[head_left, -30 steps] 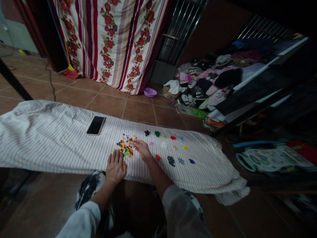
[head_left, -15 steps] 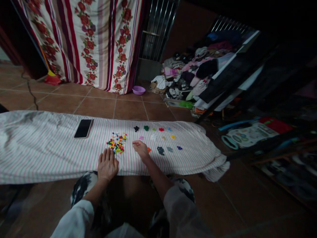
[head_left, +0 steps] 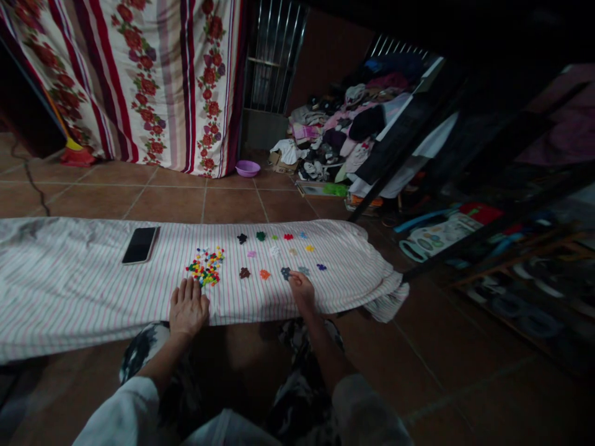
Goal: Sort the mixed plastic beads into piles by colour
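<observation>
My left hand [head_left: 188,306] lies flat with its fingers stretched out on the striped cloth [head_left: 93,297], just below a mixed heap of small coloured pieces [head_left: 205,266]. My right hand [head_left: 303,291] is closed in a pinch beside the dark grey pile [head_left: 285,272]; whatever its fingertips hold is too small to make out. Small piles sorted by colour sit in rows around it, among them a brown pile [head_left: 244,272], an orange pile [head_left: 264,274], a light grey pile [head_left: 304,271], a dark blue pile [head_left: 321,267] and a black pile [head_left: 242,238].
A phone [head_left: 140,245] lies on the cloth at the left. Beyond it, a purple basin [head_left: 248,168] stands on the tiled floor near a flowered curtain [head_left: 171,93]. Heaped clothes [head_left: 334,133] fill the back right, with a dark rack post [head_left: 388,176] beside them.
My right hand has moved right, from beside the mixed heap to the dark grey pile, uncovering the brown and orange piles. My left hand stays on the cloth. The view has shifted slightly.
</observation>
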`<state>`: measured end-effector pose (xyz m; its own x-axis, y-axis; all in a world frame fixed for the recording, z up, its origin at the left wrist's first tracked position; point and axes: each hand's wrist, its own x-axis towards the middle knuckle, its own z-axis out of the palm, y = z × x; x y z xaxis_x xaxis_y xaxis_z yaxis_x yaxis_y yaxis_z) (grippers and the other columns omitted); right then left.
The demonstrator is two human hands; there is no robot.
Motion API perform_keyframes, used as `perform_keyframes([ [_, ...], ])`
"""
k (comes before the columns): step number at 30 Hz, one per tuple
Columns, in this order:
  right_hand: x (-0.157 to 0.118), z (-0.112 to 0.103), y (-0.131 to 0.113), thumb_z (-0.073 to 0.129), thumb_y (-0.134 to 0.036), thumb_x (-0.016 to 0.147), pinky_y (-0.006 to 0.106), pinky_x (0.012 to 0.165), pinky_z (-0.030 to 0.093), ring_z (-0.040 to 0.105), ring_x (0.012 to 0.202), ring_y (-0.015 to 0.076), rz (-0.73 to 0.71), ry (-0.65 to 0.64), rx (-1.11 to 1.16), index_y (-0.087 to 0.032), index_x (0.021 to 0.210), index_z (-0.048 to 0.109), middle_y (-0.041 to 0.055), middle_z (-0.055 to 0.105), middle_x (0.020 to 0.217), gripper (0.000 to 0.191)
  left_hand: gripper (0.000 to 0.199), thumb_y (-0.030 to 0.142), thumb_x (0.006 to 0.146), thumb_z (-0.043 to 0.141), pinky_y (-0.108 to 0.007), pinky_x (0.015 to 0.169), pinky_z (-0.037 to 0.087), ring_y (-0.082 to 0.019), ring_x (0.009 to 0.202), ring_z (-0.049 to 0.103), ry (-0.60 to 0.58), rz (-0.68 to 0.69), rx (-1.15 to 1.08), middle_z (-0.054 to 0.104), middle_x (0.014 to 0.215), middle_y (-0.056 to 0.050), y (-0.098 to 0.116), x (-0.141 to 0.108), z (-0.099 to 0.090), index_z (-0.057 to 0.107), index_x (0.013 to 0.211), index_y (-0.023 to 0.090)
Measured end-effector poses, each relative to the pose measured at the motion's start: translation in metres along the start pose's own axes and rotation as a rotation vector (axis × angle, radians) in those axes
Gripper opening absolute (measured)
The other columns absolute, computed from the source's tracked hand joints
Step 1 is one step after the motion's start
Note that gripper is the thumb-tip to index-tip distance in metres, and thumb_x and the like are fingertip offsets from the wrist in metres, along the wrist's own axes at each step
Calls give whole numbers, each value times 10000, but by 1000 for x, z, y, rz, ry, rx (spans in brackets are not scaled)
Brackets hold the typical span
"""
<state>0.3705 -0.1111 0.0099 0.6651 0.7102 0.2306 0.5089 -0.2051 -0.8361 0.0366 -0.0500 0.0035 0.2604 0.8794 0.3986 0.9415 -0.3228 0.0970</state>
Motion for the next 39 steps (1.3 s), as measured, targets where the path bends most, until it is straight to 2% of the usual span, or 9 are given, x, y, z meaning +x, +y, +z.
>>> perform_keyframes([
  [5, 9, -17, 20, 458, -302, 737, 322, 761, 506, 637, 785, 207, 24, 12, -190, -197, 891, 714, 63, 706, 838, 317, 585, 322, 868, 311, -491, 1097, 327, -337, 1335, 437, -41, 7, -2, 506, 1394, -218, -1, 1, -4, 537, 1301, 1],
  [12, 8, -9, 16, 435, -227, 788, 279, 820, 491, 637, 885, 183, -33, -40, -306, -205, 936, 718, 60, 706, 943, 320, 601, 335, 866, 315, -494, 1125, 291, -329, 1380, 379, -137, -1, -25, 460, 1435, -211, -4, 3, -5, 510, 1328, 4],
  [16, 7, -11, 17, 424, -218, 797, 263, 860, 486, 646, 930, 176, -37, -66, -280, -203, 966, 719, 59, 719, 977, 340, 609, 339, 862, 307, -498, 1126, 290, -328, 1387, 368, -131, -8, -32, 451, 1441, -213, -6, 2, -1, 506, 1331, 5],
  [20, 6, -15, 22, 453, -255, 778, 299, 875, 507, 660, 899, 183, -41, -85, -183, -203, 966, 719, 58, 728, 976, 330, 605, 341, 860, 299, -514, 1116, 304, -323, 1391, 365, -77, 18, -40, 452, 1437, -220, -10, -1, 7, 513, 1325, 20],
  [25, 3, -19, 23, 483, -256, 737, 339, 830, 541, 669, 826, 194, -48, -86, -94, -203, 952, 715, 63, 729, 927, 321, 557, 360, 865, 327, -513, 1099, 337, -325, 1377, 387, -89, 79, -65, 495, 1409, -209, -25, -1, 19, 560, 1275, 64],
  [29, 0, -21, 22, 494, -253, 716, 354, 839, 537, 656, 818, 197, -97, -94, -121, -212, 932, 713, 57, 719, 894, 311, 520, 371, 869, 356, -480, 1093, 367, -303, 1360, 415, -110, 130, -118, 529, 1382, -196, -38, 2, 22, 569, 1257, 99],
  [32, -2, -22, 22, 478, -266, 725, 358, 841, 530, 644, 825, 202, -141, -92, -154, -197, 952, 710, 75, 708, 905, 332, 550, 370, 883, 336, -463, 1115, 350, -295, 1369, 406, -129, 109, -118, 514, 1396, -203, -40, 2, 19, 538, 1291, 60],
  [35, -3, -21, 25, 463, -293, 735, 365, 836, 525, 638, 842, 212, -167, -84, -162, -184, 971, 705, 98, 702, 930, 355, 577, 374, 897, 309, -503, 1125, 323, -308, 1381, 386, -142, 12, -79, 474, 1430, -203, -35, 1, 13, 505, 1331, 49],
  [39, -4, -23, 27, 435, -351, 747, 375, 826, 524, 644, 860, 225, -117, -51, -129, -162, 1003, 691, 120, 704, 957, 408, 593, 369, 902, 301, -534, 1136, 288, -323, 1407, 336, -137, -92, -63, 438, 1451, -214, -28, 5, 5, 483, 1356, 32],
])
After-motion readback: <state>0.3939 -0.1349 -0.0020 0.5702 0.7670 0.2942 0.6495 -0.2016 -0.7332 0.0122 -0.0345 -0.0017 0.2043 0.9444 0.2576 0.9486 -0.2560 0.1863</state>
